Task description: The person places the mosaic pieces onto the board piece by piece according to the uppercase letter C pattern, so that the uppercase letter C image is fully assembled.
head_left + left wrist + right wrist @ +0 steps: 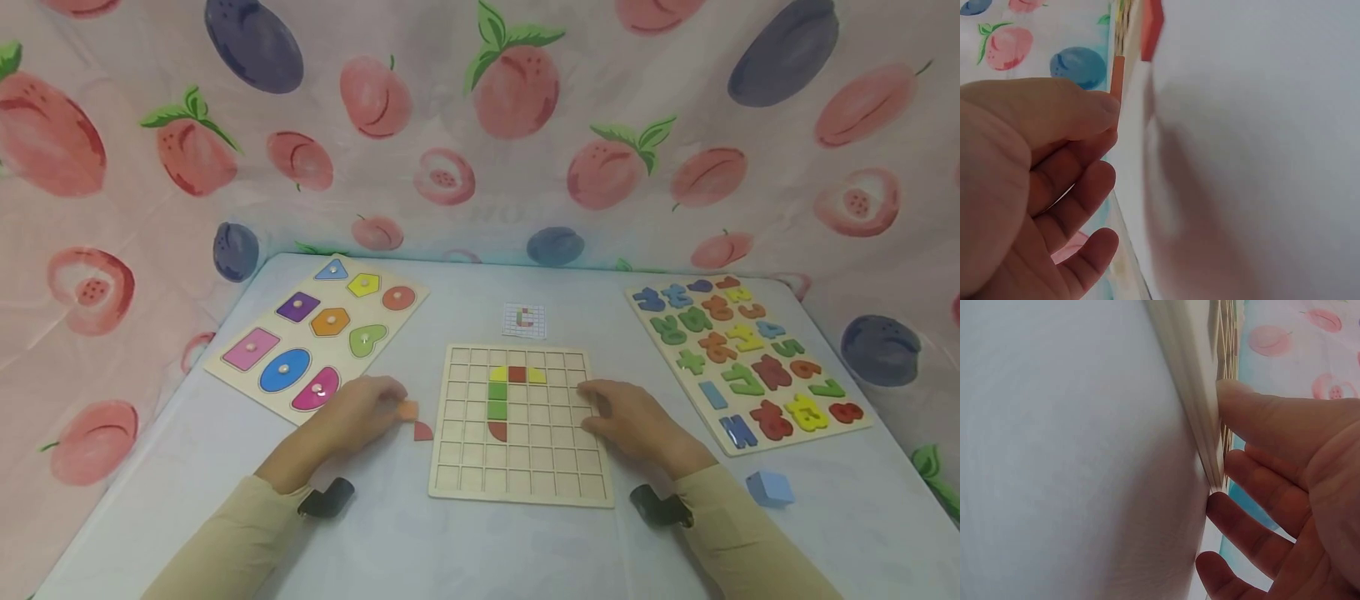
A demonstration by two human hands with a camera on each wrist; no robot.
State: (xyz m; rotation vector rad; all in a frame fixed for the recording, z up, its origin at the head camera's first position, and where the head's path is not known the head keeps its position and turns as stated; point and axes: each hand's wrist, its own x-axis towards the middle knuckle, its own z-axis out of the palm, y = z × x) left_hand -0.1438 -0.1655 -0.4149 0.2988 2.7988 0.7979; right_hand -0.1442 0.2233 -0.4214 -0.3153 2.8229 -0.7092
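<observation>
My left hand point(367, 412) pinches a small orange square tile point(408, 410) between thumb and forefinger, left of the wooden grid board point(555, 482). In the left wrist view the orange tile point(1118, 84) stands edge-on at the thumb tip. A red quarter-round tile point(423, 432) lies on the cloth between that hand and the board. At the board's right edge rests my right hand point(626, 414), its fingers relaxed and fingertips at the rim. On the grid, yellow corner tiles flank a red square point(517, 375); green squares point(497, 400) run down the left to a red quarter-round point(498, 431).
A small pattern card point(524, 320) lies behind the board. Left is a knobbed shape puzzle point(240, 380), partly behind my left hand; right is a number puzzle point(708, 392). A blue block point(770, 489) sits near my right forearm. A fruit-print curtain point(517, 217) hangs behind.
</observation>
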